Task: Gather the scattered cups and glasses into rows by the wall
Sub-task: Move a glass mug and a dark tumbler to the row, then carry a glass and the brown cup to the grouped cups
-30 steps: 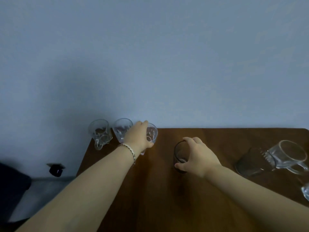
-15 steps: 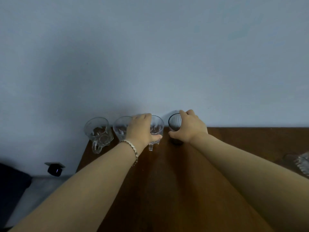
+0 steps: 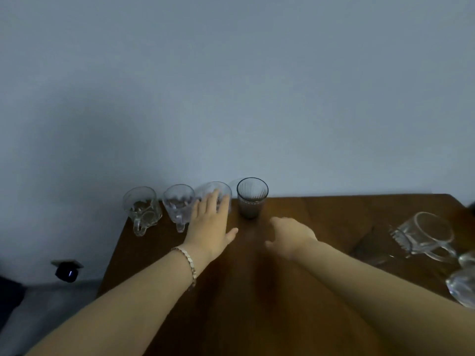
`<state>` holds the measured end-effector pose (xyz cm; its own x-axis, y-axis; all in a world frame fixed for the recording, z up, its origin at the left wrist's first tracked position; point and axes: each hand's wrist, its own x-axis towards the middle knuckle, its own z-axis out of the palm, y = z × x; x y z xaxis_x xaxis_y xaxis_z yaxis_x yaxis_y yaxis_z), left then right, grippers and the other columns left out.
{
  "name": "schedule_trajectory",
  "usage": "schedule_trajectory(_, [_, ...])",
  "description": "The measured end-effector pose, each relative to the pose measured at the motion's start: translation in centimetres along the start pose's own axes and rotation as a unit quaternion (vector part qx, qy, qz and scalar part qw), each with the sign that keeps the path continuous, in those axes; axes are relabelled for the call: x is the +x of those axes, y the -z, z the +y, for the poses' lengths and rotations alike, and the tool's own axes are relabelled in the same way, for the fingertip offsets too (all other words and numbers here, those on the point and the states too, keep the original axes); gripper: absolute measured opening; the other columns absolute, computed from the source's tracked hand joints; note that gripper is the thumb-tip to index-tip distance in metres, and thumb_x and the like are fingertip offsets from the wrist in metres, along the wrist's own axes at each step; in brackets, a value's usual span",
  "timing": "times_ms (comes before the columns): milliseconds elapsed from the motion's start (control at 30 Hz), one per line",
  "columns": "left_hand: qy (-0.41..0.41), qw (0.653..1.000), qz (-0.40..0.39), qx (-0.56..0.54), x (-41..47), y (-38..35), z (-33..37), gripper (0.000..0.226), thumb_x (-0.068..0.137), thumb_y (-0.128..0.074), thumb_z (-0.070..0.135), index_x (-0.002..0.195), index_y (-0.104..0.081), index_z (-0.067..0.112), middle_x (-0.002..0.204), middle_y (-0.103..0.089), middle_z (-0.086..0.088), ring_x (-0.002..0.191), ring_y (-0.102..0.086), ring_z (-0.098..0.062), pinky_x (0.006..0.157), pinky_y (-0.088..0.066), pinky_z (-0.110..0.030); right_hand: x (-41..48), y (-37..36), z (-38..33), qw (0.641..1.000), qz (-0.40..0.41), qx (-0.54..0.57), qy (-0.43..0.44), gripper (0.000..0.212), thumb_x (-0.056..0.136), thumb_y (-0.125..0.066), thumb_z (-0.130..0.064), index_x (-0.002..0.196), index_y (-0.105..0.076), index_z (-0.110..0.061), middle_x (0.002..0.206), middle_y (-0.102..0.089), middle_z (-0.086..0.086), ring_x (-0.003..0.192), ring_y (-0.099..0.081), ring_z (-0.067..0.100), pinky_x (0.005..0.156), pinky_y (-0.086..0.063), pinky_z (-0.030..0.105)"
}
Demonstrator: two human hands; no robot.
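Along the wall on the brown table [image 3: 321, 219] stands a row: a clear mug [image 3: 141, 209], a second clear mug [image 3: 178, 204], a third clear cup [image 3: 223, 191] and a dark ribbed glass [image 3: 252, 197]. My left hand [image 3: 212, 224], wearing a bracelet, lies flat with fingers apart in front of the third cup, partly hiding it. My right hand [image 3: 289, 236] hovers open just below the dark glass, apart from it. At the right a clear mug [image 3: 424, 235] lies on its side, with two more clear glasses [image 3: 462, 286] at the edge.
A grey-blue wall [image 3: 231, 86] rises right behind the row. The table's left edge falls off to a floor with a small black device [image 3: 65, 272]. A dark glass shape [image 3: 370, 246] lies blurred left of the tipped mug.
My right hand set the dark glass by the wall, let go and drew back. My left hand released the third cup and spread its fingers.
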<state>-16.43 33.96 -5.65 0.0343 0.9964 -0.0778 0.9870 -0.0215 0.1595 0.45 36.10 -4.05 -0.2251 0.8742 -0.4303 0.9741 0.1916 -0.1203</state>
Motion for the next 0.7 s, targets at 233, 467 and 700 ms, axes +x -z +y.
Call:
schedule_trajectory(233, [-0.063, 0.973, -0.217, -0.046, -10.6, 1.7, 6.2, 0.023, 0.095, -0.048, 0.032, 0.112, -0.060, 0.022, 0.108, -0.066, 0.001, 0.096, -0.063, -0.016, 0.078, -0.049, -0.026, -14.6, -4.3, 7.7, 0.986, -0.165, -0.040, 0.002, 0.044, 0.093, -0.054, -0.031, 0.133, -0.049, -0.013, 0.134, -0.056, 0.005, 0.122, -0.054, 0.026, 0.099, -0.047, 0.037])
schedule_trajectory(467, [-0.050, 0.957, -0.262, -0.115, -18.6, 0.3, 14.3, 0.025, 0.093, -0.053, 0.032, 0.116, -0.061, 0.026, 0.115, -0.066, 0.005, 0.104, -0.062, -0.009, 0.085, -0.052, -0.023, -25.5, -5.6, 17.1, 0.997, -0.061, -0.021, -0.052, 0.040, 0.092, -0.053, -0.031, 0.128, -0.051, -0.014, 0.134, -0.050, 0.008, 0.122, -0.050, 0.028, 0.099, -0.045, 0.039])
schedule_trajectory(700, [-0.006, 0.961, -0.246, -0.124, -23.0, 0.8, 21.2, 0.027, 0.094, -0.051, 0.031, 0.119, -0.061, 0.024, 0.116, -0.065, 0.004, 0.106, -0.061, -0.012, 0.093, -0.053, -0.031, -24.3, -6.1, 24.1, 0.980, 0.020, 0.072, -0.184, 0.116, 0.073, -0.071, -0.056, 0.152, 0.004, -0.018, 0.159, -0.007, 0.015, 0.143, -0.019, 0.037, 0.113, -0.028, 0.045])
